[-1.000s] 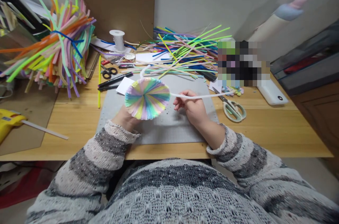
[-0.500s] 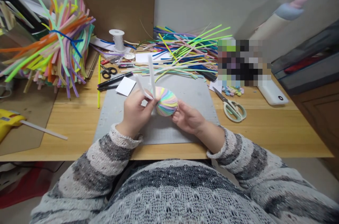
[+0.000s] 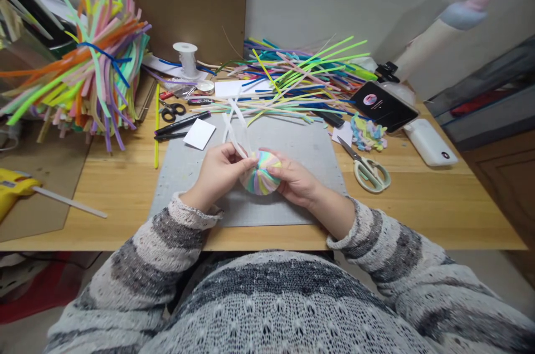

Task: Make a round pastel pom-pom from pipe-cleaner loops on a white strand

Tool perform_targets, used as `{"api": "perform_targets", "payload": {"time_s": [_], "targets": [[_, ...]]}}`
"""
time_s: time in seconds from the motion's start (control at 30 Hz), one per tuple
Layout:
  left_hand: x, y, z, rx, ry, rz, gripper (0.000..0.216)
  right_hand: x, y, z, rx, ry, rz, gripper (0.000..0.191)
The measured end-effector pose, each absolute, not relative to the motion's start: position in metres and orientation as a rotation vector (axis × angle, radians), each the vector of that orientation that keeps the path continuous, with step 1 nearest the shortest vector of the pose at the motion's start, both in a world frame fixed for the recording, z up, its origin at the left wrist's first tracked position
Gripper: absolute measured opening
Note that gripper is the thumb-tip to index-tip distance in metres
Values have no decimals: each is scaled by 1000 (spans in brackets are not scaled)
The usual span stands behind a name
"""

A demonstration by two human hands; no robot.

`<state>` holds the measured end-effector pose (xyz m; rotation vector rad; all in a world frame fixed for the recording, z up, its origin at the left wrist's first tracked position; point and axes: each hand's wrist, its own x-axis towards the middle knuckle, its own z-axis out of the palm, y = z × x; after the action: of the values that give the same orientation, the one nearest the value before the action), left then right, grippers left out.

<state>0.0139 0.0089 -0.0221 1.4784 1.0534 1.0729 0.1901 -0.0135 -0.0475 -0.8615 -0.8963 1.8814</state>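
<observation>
A ball striped in pastel colours (image 3: pixel 261 181), made of fuzzy strips running to its centre, is held over the grey cutting mat (image 3: pixel 184 175). My right hand (image 3: pixel 298 182) grips its right side, thumb on the face and fingers behind. My left hand (image 3: pixel 217 173) pinches white pipe cleaners (image 3: pixel 240 122) at the ball's upper left edge, the thumb touching the ball. The white stems rise in loops above the left hand. Their lower ends are hidden by the fingers.
Loose pipe cleaners (image 3: pixel 301 72) lie along the back, and a tied bundle (image 3: pixel 96 64) stands left. Green-handled scissors (image 3: pixel 370 173), pastel scraps (image 3: pixel 368 132), a phone (image 3: pixel 387 106) and a white case-like device (image 3: pixel 430 142) are right. Black scissors (image 3: pixel 171 112), pens (image 3: pixel 179 125) and a yellow glue gun (image 3: pixel 16 187) are left.
The ball has turned so its striped centre faces me, and it sits slightly lower. The right thumb has moved onto its face. The white pipe cleaners lean further left.
</observation>
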Motion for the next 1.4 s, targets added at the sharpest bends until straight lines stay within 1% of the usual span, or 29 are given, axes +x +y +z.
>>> {"api": "perform_targets", "payload": {"time_s": [0.07, 0.1, 0.17, 0.2, 0.27, 0.43, 0.53, 0.63, 0.77, 0.9, 0.97, 1.03, 1.1, 1.17, 1.27, 1.4], "targets": [[13, 9, -23, 1569, 1137, 1054, 24, 193, -14, -48, -1001, -1047, 1616, 67], [13, 8, -23, 1642, 1187, 1050, 24, 194, -14, -48, -1065, -1169, 1429, 66], [14, 7, -24, 1769, 1258, 1035, 24, 195, -17, -46, -1112, -1455, 1069, 53], [15, 6, -25, 1800, 1273, 1026, 25, 194, -18, -45, -1096, -1589, 947, 44], [17, 4, -27, 1800, 1272, 1015, 25, 192, -20, -45, -1036, -1778, 861, 32], [24, 8, -31, 1539, 1136, 1029, 23, 184, -14, -53, -1061, -1720, 951, 18], [27, 12, -31, 1292, 1050, 994, 24, 183, -9, -55, -1068, -1676, 1018, 16], [28, 15, -31, 1214, 1044, 1005, 24, 183, -5, -54, -1073, -1602, 1110, 17], [26, 20, -30, 1306, 994, 1092, 18, 185, -1, -46, -1072, -1449, 1360, 18], [25, 20, -28, 1333, 850, 924, 19, 187, 1, -36, -989, -1320, 1680, 25], [26, 18, -26, 1358, 829, 907, 21, 187, 0, -33, -962, -1269, 1743, 28], [26, 15, -24, 1372, 883, 996, 21, 187, -2, -33, -989, -1240, 1680, 28], [24, 12, -21, 1450, 978, 1133, 22, 187, -4, -33, -1043, -1261, 1531, 26], [22, 10, -18, 1682, 1048, 1204, 22, 187, -6, -33, -1084, -1306, 1357, 28], [22, 5, -17, 2109, 1030, 1097, 25, 188, -10, -32, -1116, -1313, 1242, 29], [24, 0, -16, 2323, 1030, 961, 20, 186, -16, -30, -1090, -1213, 1331, 29]]}}
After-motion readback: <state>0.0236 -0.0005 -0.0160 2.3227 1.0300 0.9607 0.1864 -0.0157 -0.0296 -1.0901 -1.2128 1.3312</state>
